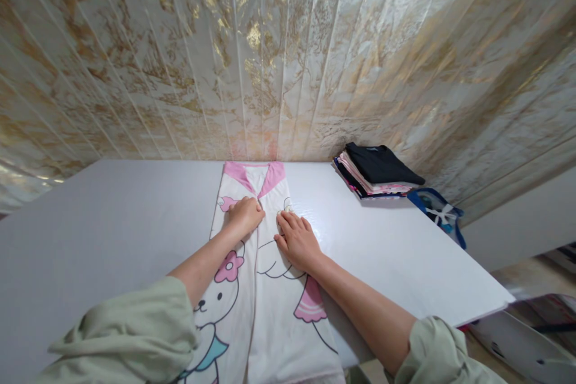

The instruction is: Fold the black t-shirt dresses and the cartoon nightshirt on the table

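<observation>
A white shirt (279, 336) with a pink collar and cartoon bear and flower prints lies lengthwise on the white table, its sides folded in to a narrow strip. Its collar points to the wall and its lower end reaches the near edge. My left hand (245, 216) is on the upper left front, fingers curled closed at the centre opening. Across from it, my right hand (299, 242) rests on the right front panel with the fingers stretched out flat. The cloth under both palms is hidden.
A stack of folded clothes (378, 171), black on top, stands at the back right of the table (148, 222). A blue-edged clear bag (438, 213) with a white bow sits beside it at the right edge. A gold-patterned curtain (270, 54) hangs behind.
</observation>
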`<state>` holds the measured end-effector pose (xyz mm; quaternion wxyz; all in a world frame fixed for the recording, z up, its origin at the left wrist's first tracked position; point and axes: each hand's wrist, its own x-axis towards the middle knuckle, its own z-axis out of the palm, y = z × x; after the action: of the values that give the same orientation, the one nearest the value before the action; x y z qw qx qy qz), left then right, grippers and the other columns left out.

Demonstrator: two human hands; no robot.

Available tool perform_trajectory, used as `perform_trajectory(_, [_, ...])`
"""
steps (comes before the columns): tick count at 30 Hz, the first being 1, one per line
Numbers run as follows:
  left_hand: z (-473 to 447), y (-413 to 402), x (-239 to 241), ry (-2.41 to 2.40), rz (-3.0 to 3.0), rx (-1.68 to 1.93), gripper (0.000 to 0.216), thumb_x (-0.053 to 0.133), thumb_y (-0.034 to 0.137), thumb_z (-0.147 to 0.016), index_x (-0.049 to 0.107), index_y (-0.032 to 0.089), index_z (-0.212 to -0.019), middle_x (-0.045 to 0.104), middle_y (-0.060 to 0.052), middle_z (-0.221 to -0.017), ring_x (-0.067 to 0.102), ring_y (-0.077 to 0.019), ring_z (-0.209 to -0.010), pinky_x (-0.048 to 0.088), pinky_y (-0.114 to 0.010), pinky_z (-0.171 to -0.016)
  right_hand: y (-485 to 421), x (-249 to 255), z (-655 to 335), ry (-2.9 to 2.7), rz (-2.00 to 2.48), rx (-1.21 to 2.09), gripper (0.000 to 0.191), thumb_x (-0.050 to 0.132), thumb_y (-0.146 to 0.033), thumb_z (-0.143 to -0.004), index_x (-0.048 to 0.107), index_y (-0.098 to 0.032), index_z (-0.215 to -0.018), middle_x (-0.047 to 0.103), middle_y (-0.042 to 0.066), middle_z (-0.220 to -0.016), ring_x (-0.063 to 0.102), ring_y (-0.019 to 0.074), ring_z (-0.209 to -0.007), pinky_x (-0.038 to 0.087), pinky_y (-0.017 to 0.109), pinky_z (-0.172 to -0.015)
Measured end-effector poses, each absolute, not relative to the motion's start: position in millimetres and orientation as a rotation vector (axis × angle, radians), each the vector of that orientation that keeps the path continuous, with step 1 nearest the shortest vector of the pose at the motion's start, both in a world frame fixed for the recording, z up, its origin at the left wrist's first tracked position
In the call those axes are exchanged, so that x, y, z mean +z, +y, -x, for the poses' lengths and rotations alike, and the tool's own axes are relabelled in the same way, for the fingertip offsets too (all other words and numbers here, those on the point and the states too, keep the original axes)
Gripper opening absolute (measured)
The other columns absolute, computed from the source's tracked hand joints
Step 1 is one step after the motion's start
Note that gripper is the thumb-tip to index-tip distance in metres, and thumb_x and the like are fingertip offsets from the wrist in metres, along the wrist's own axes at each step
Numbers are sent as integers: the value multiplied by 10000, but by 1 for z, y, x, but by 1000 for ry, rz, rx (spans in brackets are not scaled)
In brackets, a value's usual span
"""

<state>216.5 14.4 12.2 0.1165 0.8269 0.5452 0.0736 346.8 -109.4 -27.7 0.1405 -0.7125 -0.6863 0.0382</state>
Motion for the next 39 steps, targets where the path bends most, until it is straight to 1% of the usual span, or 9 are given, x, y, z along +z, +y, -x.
perform_trajectory(4, [-214,12,14,1579,-2432,206,153,518,292,-812,654,228,-840,694,-57,-1053,638,-227,-987,435,-335,-827,-110,-28,-347,-1976,2048,105,535,417,-386,-972,377,-201,-1472,369,70,-1536,285,240,-1420,196,463,-1155])
perform_trajectory(8, [-220,9,13,1599,-2435,203,193,510,267,-806,661,214,-914,679,-96,-1125,623,-263,-1050,427,-383,-862,-109,-29,-347,-1979,2050,88,532,425,-386,-970,381,-212,-1470,371,74,-1535,284,245,-1421,194,466,-1156])
perform_trajectory(12, [-228,14,12,1617,-2421,144,179,528,230,-765,683,197,-849,704,-122,-1090,643,-284,-1013,431,-405,-852,-109,-30,-347,-1986,2046,76,541,432,-393,-967,373,-216,-1475,377,83,-1530,291,252,-1420,205,470,-1151])
perform_trajectory(18, [-224,21,12,1550,-2457,115,180,523,242,-755,701,222,-776,748,-69,-942,666,-248,-950,440,-337,-805,-109,-30,-347,-1985,2044,89,535,414,-399,-971,379,-216,-1473,368,74,-1537,291,249,-1420,197,467,-1155])
perform_trajectory(21, [-221,18,14,1552,-2475,122,209,494,240,-784,702,220,-783,744,-69,-966,669,-243,-949,442,-328,-796,-109,-29,-347,-1977,2039,93,533,410,-393,-973,378,-213,-1473,369,69,-1537,290,244,-1419,189,463,-1158])
perform_trajectory(26, [-225,15,14,1610,-2468,116,223,488,231,-804,699,191,-861,719,-122,-1074,662,-265,-982,445,-350,-805,-110,-28,-347,-1977,2042,98,531,414,-388,-971,383,-208,-1470,372,72,-1535,289,249,-1420,191,459,-1157])
perform_trajectory(31, [-229,20,11,1605,-2463,99,212,510,221,-774,704,169,-842,729,-139,-1024,668,-290,-966,448,-376,-803,-110,-29,-347,-1980,2044,85,537,418,-396,-969,379,-210,-1471,373,70,-1534,290,250,-1418,190,457,-1158])
perform_trajectory(36, [-220,23,10,1591,-2474,136,182,516,278,-796,685,212,-810,743,-59,-919,676,-227,-882,453,-311,-746,-109,-31,-347,-1978,2047,78,540,416,-395,-972,376,-199,-1474,366,67,-1538,282,244,-1420,193,457,-1158])
perform_trajectory(39, [-213,19,7,1630,-2533,218,196,479,241,-830,665,190,-863,714,-90,-1002,650,-236,-957,444,-327,-813,-110,-30,-347,-1979,2045,69,547,429,-388,-968,375,-186,-1473,369,70,-1536,285,243,-1418,195,460,-1158])
